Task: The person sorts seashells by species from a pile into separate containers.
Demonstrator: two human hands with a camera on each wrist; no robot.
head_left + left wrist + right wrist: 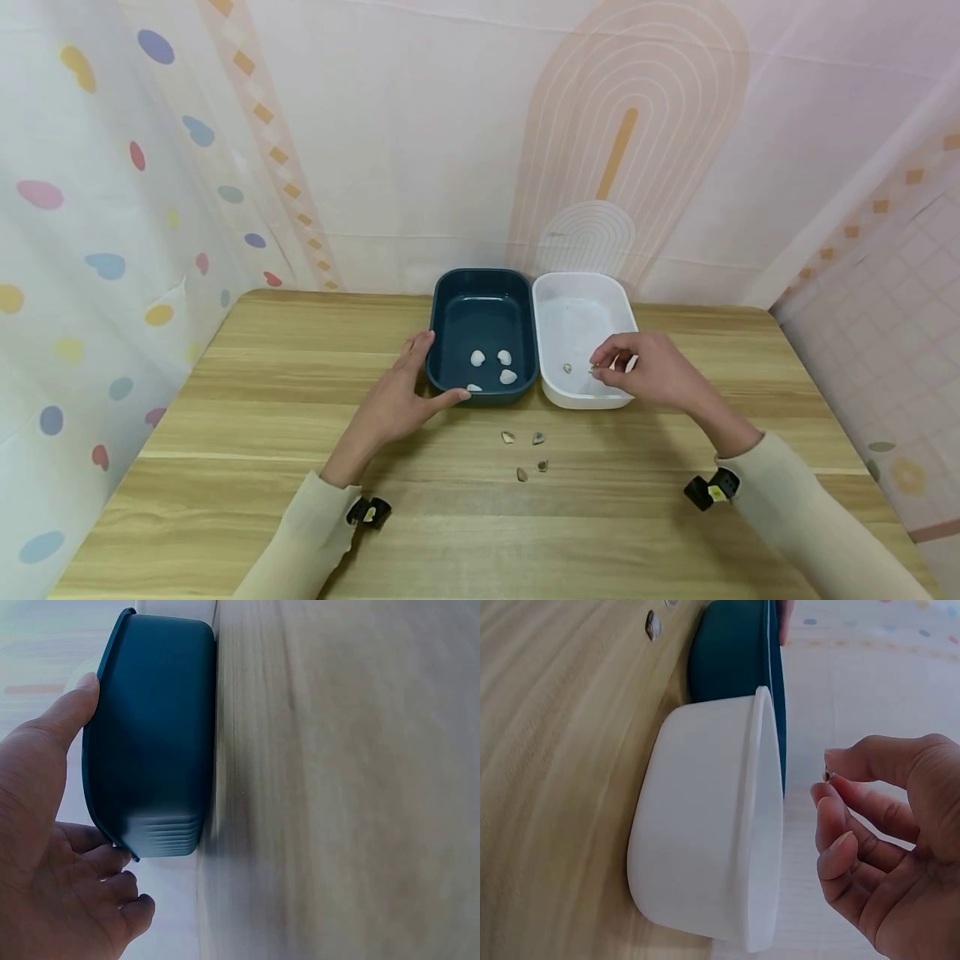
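Note:
A dark teal tray [483, 287] [154, 735] and a white tray [585, 287] [705, 825] stand side by side on the wooden table [225, 433]. My left hand [435, 371] [84, 802] grips the teal tray's near left corner, thumb on the front rim and fingers along the side. Several white shells [504, 358] lie in the teal tray. My right hand [597, 370] [829, 787] hovers over the white tray's near end, thumb and forefinger pinching a small brown shell [593, 367] [828, 776]. Another brown shell [567, 367] lies in the white tray.
Several small brown shells [525, 454] [653, 625] lie loose on the table just in front of the trays, between my arms. Patterned fabric walls [112, 208] close in the table on the left, back and right.

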